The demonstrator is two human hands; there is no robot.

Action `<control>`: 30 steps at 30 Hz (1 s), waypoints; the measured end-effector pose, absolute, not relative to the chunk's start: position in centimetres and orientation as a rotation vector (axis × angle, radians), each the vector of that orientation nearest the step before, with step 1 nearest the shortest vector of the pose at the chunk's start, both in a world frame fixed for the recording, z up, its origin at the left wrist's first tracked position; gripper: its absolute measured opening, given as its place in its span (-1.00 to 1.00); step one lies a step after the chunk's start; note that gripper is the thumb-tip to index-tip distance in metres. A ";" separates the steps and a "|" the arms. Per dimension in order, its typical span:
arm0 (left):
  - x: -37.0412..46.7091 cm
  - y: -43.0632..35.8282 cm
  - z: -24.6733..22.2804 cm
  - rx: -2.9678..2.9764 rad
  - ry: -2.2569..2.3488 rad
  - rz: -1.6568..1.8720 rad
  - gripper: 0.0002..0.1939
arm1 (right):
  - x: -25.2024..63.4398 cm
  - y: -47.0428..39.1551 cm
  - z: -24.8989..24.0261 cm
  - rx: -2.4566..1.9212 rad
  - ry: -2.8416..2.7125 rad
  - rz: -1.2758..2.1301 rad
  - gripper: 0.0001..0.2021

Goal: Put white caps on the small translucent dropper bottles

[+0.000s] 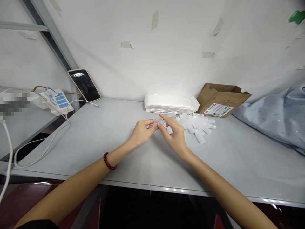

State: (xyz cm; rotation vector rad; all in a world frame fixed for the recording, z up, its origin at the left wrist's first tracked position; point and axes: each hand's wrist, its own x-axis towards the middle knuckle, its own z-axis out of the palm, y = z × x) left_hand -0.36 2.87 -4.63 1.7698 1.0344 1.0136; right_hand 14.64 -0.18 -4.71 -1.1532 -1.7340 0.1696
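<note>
In front of me, above the table, my left hand pinches a small translucent white plastic piece between thumb and fingers. My right hand meets it from the other side, its thumb and index finger on the same piece; the other fingers are partly hidden. Just beyond and to the right of my right hand lies a loose pile of similar translucent white pieces, flat and tab-like. Behind the hands, a stack of flat white packets rests against the wall.
An open brown cardboard box with a label stands right of the stack. Bluish-grey fabric lies at the far right. A phone leans at the back left, near a power strip and a white cable along the table's left edge.
</note>
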 end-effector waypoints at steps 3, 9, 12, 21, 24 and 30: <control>-0.3 2.9 -4.9 1.762 1.023 0.984 -0.67 | 14.2 -0.3 -5.1 -1.201 -1.692 0.201 -0.69; -0.2 3.1 -4.4 1.659 1.014 0.849 -0.71 | 14.5 0.1 -5.1 -1.259 -1.597 0.306 -0.71; -0.6 3.8 -4.1 1.325 0.947 0.890 -0.72 | 15.2 0.5 -4.9 -1.265 -1.614 0.336 -0.71; -2.5 5.4 -3.3 1.069 0.849 1.023 -0.81 | 15.3 0.6 -5.2 -1.297 -1.735 0.482 -0.57; -2.7 5.2 -3.0 1.153 0.906 1.037 -0.78 | 15.2 0.5 -5.5 -1.278 -1.824 0.417 -0.61; -2.4 4.9 -3.2 1.217 0.819 1.040 -0.74 | 15.0 0.5 -5.9 -1.235 -1.981 0.266 -0.62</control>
